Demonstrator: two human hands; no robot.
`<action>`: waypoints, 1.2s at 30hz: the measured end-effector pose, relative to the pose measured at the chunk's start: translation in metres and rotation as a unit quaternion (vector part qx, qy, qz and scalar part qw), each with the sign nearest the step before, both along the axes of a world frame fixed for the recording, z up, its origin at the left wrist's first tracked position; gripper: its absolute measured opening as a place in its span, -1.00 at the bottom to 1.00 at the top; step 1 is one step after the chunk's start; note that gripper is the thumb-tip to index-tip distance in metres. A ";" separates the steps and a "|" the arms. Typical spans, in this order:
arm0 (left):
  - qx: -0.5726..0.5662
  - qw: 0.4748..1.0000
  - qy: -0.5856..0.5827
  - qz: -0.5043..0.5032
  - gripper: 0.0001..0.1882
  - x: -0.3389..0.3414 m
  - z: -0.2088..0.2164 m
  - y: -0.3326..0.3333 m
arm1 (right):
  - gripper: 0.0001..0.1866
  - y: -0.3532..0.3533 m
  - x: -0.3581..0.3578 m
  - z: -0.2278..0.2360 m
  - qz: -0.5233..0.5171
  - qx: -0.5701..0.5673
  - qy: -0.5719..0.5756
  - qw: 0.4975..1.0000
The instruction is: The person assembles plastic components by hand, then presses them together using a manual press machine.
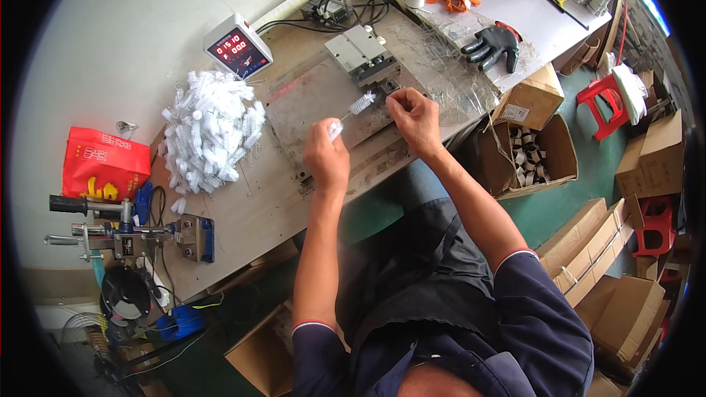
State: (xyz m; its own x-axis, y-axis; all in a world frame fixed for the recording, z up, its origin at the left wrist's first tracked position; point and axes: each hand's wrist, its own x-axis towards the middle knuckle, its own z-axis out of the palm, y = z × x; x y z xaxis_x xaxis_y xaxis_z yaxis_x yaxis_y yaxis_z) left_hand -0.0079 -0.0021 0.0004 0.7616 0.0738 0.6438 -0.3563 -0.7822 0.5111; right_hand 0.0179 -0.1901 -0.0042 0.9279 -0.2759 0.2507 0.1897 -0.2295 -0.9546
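Note:
My left hand (326, 156) is closed around small white bristle brushes with thin wire stems. One white brush (361, 104) sticks out past its fingers toward the machine, and a second white piece (335, 130) shows between thumb and fingers. Close beside the small metal press (365, 56), my right hand (415, 119) is pinched at its front jaw; what its fingertips hold, if anything, is too small to make out. A large heap of similar white brushes (212, 132) lies on the bench to the left of the press plate (312, 106).
Behind the heap stands a counter box with red digits (239, 45). A red bag (105, 162) and a lever clamp tool (132, 239) are at the left. A black-coated glove (494, 47) lies at the right, above an open carton (528, 154) of curved pieces.

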 end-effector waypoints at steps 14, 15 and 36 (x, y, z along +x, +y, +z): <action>0.046 0.995 -0.056 -0.068 -0.69 -0.016 0.010 0.006 | -0.78 -0.006 -0.003 0.011 0.235 0.190 0.074 0.950; 0.044 0.996 -0.049 -0.065 -0.70 -0.019 0.011 0.005 | -0.77 -0.005 -0.002 0.008 0.233 0.177 0.077 0.953; -0.285 0.907 0.061 0.304 -0.78 -0.233 0.024 0.303 | -0.66 0.265 -0.092 0.096 0.594 -0.106 0.027 0.797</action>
State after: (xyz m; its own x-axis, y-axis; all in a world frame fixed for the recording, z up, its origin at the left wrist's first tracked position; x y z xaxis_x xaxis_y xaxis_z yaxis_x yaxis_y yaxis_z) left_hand -0.2414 0.3005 0.0244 0.5322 0.7978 0.2833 0.1388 -0.4123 0.9004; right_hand -0.0737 0.0751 0.0913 0.5140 0.8486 0.1253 0.3526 -0.0758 -0.9327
